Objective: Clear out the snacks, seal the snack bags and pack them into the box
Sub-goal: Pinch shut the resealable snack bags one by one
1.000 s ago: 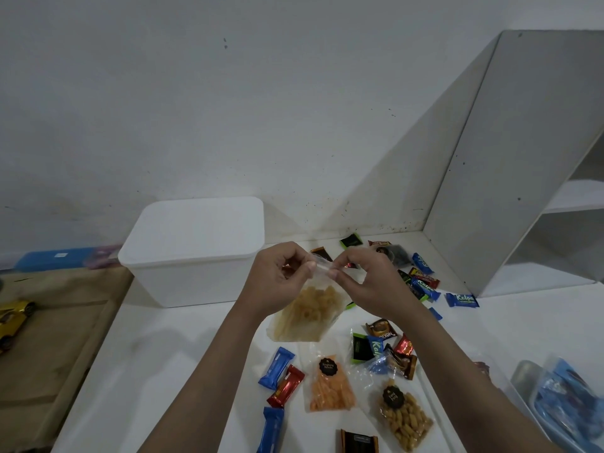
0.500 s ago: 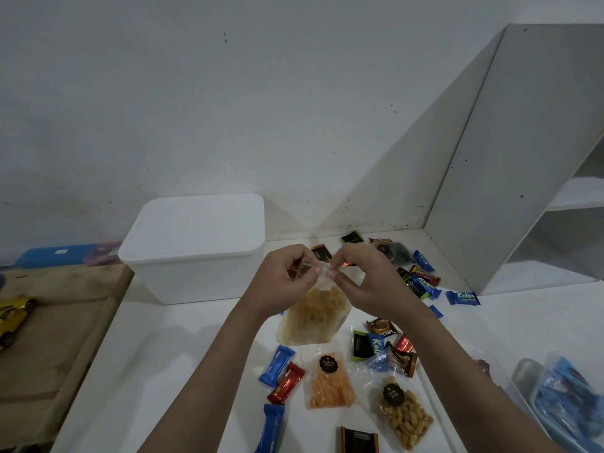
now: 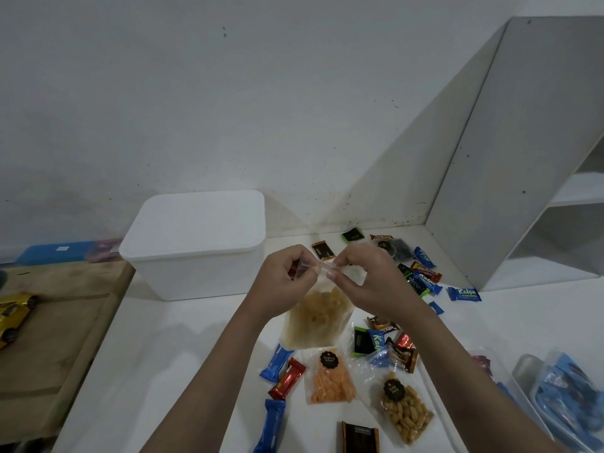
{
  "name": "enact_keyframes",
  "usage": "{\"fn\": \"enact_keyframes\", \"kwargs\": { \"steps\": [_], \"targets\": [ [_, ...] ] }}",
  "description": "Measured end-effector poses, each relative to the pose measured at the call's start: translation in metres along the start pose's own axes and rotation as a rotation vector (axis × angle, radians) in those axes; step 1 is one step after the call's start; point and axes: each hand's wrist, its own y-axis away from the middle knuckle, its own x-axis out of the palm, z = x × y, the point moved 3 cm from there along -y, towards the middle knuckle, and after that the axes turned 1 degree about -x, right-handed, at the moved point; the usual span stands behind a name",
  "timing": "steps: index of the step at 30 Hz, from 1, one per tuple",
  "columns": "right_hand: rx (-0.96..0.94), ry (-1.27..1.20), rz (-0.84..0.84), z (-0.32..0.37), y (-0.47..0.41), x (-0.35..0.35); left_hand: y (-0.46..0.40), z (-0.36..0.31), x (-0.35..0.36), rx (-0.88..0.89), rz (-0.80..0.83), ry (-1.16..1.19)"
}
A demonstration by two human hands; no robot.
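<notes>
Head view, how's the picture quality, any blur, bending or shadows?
Head view: dim, soft light; wide-angle bending tilts the shelf; both arms cast faint shadows on the table; fine blur at the bag top, where both hands pinch it.

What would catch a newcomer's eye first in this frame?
Both hands, the left hand and right hand, meet at centre, pinching the top edge of a clear snack bag of pale yellow pieces held above the white table. Below them lie scattered colourful wrapped candies and two labelled snack bags. A lidded white box stands behind on the left.
</notes>
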Motion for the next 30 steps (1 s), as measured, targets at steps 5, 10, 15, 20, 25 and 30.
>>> {"fn": "enact_keyframes", "kwargs": {
  "steps": [5, 10, 15, 20, 25, 30],
  "targets": [
    [0.002, -0.027, 0.000, -0.001, -0.002, -0.005, 0.001, -0.007, -0.001, -0.029, 0.021, 0.064],
    [-0.021, 0.001, -0.035, 0.001, 0.000, -0.004, 0.001, -0.011, 0.001, -0.015, 0.092, 0.019],
    [0.004, -0.059, 0.003, 0.004, -0.003, -0.008, 0.002, -0.012, -0.007, 0.016, 0.043, -0.002],
    [0.038, -0.122, 0.005, 0.005, -0.002, -0.014, 0.004, -0.015, -0.011, 0.014, 0.035, 0.014],
    [0.005, -0.052, 0.015, 0.008, 0.001, -0.011, 0.004, -0.018, -0.013, -0.034, 0.106, -0.116],
    [-0.015, -0.047, 0.055, 0.010, 0.003, -0.005, 0.004, -0.027, -0.009, 0.002, 0.140, -0.244]
  ]
}}
